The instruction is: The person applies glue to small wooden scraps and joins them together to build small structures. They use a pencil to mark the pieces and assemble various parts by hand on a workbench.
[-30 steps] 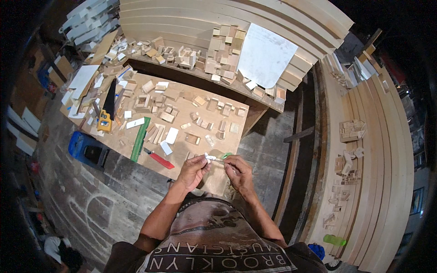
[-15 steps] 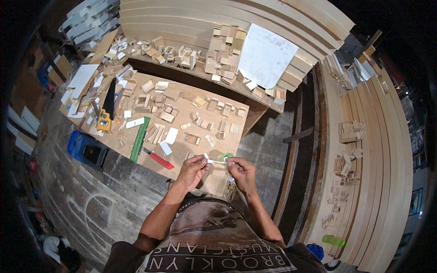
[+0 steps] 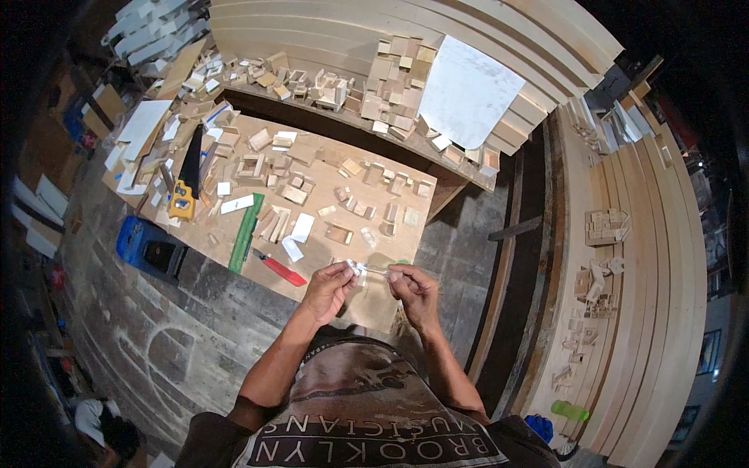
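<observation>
The left hand [image 3: 329,292] is nearly closed in the head view, thumb and fingertips pinched together on a small white piece [image 3: 355,270]. The right hand [image 3: 416,295] is curled just across from it, fingertips drawn together at the far end of a slim pale piece [image 3: 376,270] that spans the gap between them. Glare blurs the spot where the two pieces meet, so I cannot tell whether they are joined or only touching. Both are held up over the near right part of the tabletop [image 3: 320,246].

The pinches look shallow: a slip of either thumb could drop something this small among the scraps or past the near edge to the floor [image 3: 234,300]. Pulling the hands apart unevenly could bend or snap the slim piece. A red-handled tool [image 3: 283,271] lies near that edge, just beside the left hand; a sideways sweep of the wrist might knock it off. Reaching forward carelessly could also upset the small wooden block assembly [image 3: 339,233] beyond the fingers.
</observation>
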`<state>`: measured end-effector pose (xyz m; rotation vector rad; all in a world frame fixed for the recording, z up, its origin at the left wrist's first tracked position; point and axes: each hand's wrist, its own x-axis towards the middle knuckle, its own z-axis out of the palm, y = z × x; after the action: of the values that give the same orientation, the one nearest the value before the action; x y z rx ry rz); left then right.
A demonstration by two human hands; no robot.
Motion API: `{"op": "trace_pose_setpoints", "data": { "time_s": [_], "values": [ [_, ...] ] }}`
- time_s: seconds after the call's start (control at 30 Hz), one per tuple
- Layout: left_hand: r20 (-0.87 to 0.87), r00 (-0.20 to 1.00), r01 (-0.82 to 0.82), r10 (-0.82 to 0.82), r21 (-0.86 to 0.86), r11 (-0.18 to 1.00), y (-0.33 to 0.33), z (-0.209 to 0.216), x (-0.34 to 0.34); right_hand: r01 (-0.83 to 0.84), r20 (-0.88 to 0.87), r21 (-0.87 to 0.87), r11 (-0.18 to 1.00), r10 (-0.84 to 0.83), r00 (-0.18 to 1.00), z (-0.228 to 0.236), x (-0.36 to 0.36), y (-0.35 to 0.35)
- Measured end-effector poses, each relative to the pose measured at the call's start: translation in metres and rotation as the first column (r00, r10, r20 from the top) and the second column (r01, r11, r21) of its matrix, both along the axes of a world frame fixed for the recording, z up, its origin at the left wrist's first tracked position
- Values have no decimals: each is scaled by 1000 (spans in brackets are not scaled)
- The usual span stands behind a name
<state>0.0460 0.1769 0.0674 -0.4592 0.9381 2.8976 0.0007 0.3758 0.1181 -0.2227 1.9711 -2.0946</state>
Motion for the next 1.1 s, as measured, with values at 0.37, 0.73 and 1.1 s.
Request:
{"op": "trace_pose_setpoints", "data": {
  "time_s": [0.37, 0.73, 1.1],
  "values": [
    [-7, 995, 104, -104, 68, 992, -45, 5, -20, 42, 33, 37, 998, -43, 999, -11, 0, -33],
    [40, 987, 158, -159, 26, 987, -82, 2, -40, 207, -594, 304, 930, 15, 804, 11, -11, -76],
    [97, 984, 153, -151, -15, 988, -108, -13, -52, 358, -660, 286, 889, -88, 746, 6, -6, -97]
  ]
}}
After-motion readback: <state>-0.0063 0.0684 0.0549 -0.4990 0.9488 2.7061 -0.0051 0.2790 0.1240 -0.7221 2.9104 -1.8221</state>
